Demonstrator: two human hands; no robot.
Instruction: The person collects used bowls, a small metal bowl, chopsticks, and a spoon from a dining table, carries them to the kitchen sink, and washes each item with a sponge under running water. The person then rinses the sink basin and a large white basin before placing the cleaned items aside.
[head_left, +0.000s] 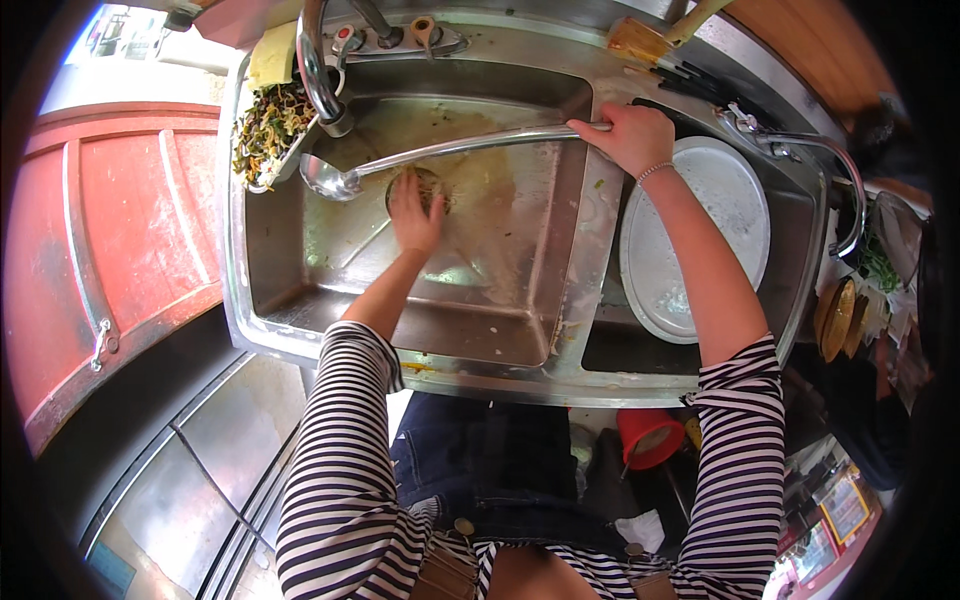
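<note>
My right hand point(638, 140) grips the handle end of a long metal ladle point(450, 150) above the divider between two sink basins. The ladle reaches left across the larger basin point(540, 300), its bowl close to the faucet point(318, 85). Down at the floor of that basin, my left hand point(413, 215) lies with fingers stretched over the round drain point(432, 190), partly covering it. Brownish water and small food scraps are spread around the drain. A large oval white platter point(697, 240) rests in the right basin, under my right forearm.
At the left basin's far left corner, a container of vegetable scraps point(272, 130) stands beside a yellow cloth point(272, 57). A second faucet point(850, 190) arches at the right. Brushes point(640, 40) lie along the back edge. A red bucket point(655, 438) is below the sink; a red door point(130, 230) is left.
</note>
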